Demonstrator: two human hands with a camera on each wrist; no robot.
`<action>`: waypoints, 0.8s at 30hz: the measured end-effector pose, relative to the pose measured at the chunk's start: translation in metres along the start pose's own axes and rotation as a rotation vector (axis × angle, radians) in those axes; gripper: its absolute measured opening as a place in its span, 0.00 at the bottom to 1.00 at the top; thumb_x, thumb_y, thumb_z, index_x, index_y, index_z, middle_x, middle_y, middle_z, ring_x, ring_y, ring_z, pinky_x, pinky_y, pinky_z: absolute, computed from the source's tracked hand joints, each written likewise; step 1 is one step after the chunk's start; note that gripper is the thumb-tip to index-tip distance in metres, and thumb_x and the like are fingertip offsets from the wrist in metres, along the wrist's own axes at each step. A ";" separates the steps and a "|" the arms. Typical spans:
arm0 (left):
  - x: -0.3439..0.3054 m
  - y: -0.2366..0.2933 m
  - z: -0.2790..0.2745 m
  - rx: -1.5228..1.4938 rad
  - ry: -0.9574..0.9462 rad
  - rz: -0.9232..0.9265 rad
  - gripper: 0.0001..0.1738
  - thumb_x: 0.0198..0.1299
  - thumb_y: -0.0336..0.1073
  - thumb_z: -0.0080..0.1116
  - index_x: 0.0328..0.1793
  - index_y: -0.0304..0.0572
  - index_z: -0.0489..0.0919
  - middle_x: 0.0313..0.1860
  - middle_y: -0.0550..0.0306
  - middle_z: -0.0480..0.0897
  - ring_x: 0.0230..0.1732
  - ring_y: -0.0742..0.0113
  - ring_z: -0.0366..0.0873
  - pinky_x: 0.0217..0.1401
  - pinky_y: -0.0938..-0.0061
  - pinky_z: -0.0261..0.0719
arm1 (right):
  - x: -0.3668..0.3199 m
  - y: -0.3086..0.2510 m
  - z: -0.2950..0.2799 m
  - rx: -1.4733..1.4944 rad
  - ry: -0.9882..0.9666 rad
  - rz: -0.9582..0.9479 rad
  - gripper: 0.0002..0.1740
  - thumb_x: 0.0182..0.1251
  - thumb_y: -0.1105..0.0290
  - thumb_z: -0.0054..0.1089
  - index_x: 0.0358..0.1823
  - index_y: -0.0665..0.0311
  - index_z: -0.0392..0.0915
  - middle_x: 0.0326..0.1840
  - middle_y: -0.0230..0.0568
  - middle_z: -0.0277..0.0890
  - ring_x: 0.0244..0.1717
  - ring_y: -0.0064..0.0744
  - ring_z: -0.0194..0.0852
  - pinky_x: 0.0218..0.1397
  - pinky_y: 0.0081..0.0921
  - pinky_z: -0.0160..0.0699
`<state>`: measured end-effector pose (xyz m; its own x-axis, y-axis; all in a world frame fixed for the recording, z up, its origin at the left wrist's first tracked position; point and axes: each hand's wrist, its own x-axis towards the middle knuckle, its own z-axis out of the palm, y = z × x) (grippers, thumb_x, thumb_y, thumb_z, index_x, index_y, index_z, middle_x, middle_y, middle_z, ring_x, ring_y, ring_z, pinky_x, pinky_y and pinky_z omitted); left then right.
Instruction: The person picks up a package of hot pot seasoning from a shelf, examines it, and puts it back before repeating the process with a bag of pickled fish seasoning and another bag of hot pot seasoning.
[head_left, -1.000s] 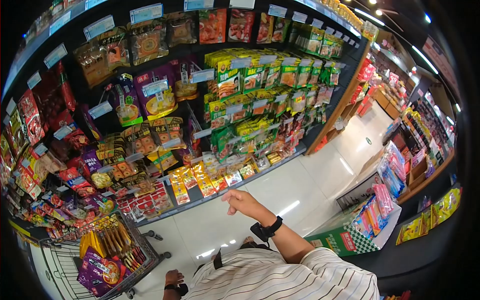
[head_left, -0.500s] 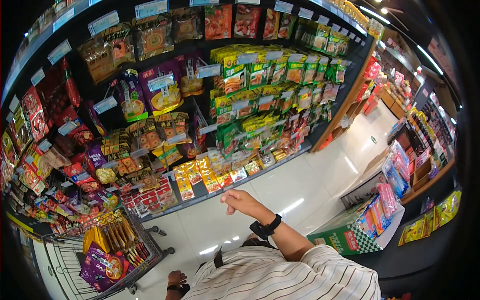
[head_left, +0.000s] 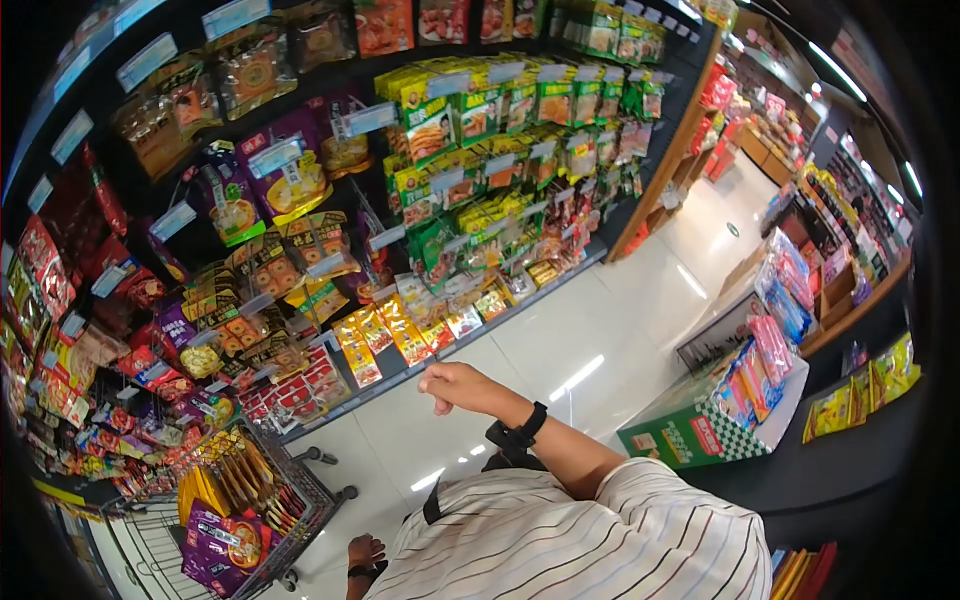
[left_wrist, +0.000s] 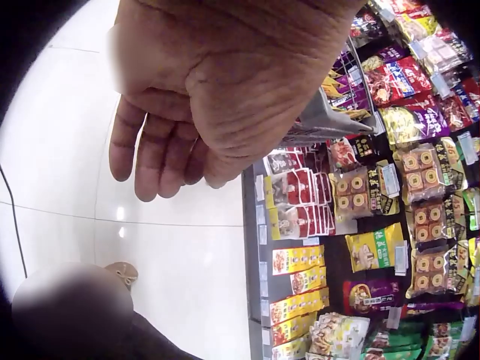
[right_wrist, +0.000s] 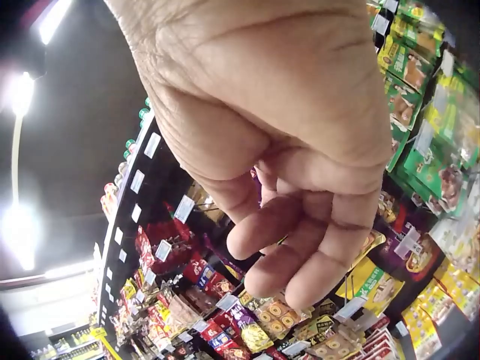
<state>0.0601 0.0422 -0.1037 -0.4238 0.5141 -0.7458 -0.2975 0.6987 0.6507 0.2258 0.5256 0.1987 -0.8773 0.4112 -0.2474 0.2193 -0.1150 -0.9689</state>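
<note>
Beside a tall dark shelf with a brown wooden side panel (head_left: 670, 145), a person in a striped shirt had nothing in either hand. The right hand (head_left: 462, 388) was raised before the body, its fingers loosely curled around no object; the left hand (head_left: 367, 553) hung low with relaxed fingers. In the head view, the flat orange-yellow packets (head_left: 360, 350) on the lowest ledge appeared nearest to the right hand, but it did not seem to touch them. The shiny yellow-and-green plastic packets (head_left: 430, 130) hung in rows with fronts outward, and pale rectangular price labels (head_left: 370, 118) stood before the goods, probably so that a buyer could read and choose easily. A glossy purple plastic bag (head_left: 215, 550) and slim golden-yellow packets (head_left: 205, 488) lay in the grey wire shopping cart (head_left: 312, 497), which perhaps explained why the hands carried nothing. Only the head view showed the green-and-white checkered cardboard carton (head_left: 680, 440). The right wrist view showed the inner side of the curled fingers, which the head view hid. The left wrist view presented more clearly the square brown packs with four round pieces (left_wrist: 430, 223).
</note>
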 end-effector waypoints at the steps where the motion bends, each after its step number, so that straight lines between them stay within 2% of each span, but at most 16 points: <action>1: 0.000 0.002 0.001 -0.005 -0.002 -0.005 0.13 0.70 0.38 0.47 0.30 0.50 0.69 0.23 0.63 0.72 0.24 0.66 0.77 0.25 0.66 0.72 | 0.001 0.004 -0.001 0.006 0.006 -0.012 0.15 0.78 0.59 0.55 0.47 0.66 0.77 0.28 0.36 0.78 0.28 0.25 0.82 0.32 0.23 0.83; 7: 0.004 0.019 -0.003 0.006 -0.078 -0.057 0.11 0.71 0.40 0.48 0.33 0.48 0.72 0.27 0.61 0.76 0.27 0.65 0.79 0.28 0.65 0.76 | -0.006 0.013 -0.009 0.016 0.030 -0.021 0.15 0.78 0.58 0.55 0.45 0.66 0.77 0.26 0.39 0.79 0.26 0.28 0.82 0.30 0.25 0.81; 10: 0.012 0.021 0.002 0.046 -0.022 -0.068 0.10 0.71 0.41 0.48 0.38 0.47 0.75 0.32 0.59 0.80 0.32 0.64 0.82 0.31 0.64 0.79 | -0.013 0.013 -0.016 0.015 0.031 0.019 0.14 0.78 0.59 0.54 0.48 0.64 0.79 0.29 0.37 0.80 0.30 0.26 0.81 0.35 0.23 0.82; 16: 0.017 0.032 0.007 0.139 -0.003 -0.008 0.10 0.72 0.42 0.49 0.43 0.47 0.76 0.35 0.60 0.81 0.37 0.64 0.84 0.39 0.61 0.82 | -0.021 0.026 -0.024 0.036 0.068 0.039 0.12 0.78 0.61 0.54 0.48 0.62 0.79 0.29 0.37 0.80 0.30 0.26 0.82 0.36 0.24 0.83; 21: 0.021 0.028 0.009 0.224 -0.021 0.097 0.10 0.71 0.43 0.49 0.44 0.48 0.76 0.36 0.60 0.82 0.37 0.64 0.84 0.40 0.61 0.82 | -0.026 0.030 -0.027 0.036 0.080 0.058 0.13 0.79 0.61 0.54 0.48 0.63 0.79 0.30 0.37 0.80 0.31 0.26 0.82 0.36 0.24 0.84; 24: 0.017 0.024 0.009 0.205 -0.014 0.075 0.10 0.71 0.44 0.50 0.46 0.48 0.76 0.36 0.60 0.82 0.38 0.64 0.84 0.40 0.60 0.83 | -0.027 0.034 -0.027 0.071 0.082 0.060 0.14 0.79 0.61 0.53 0.50 0.64 0.79 0.34 0.37 0.81 0.33 0.27 0.83 0.37 0.24 0.84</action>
<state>0.0533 0.0719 -0.1024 -0.4261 0.5740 -0.6993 -0.0844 0.7443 0.6624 0.2687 0.5345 0.1718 -0.8247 0.4743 -0.3080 0.2375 -0.2039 -0.9498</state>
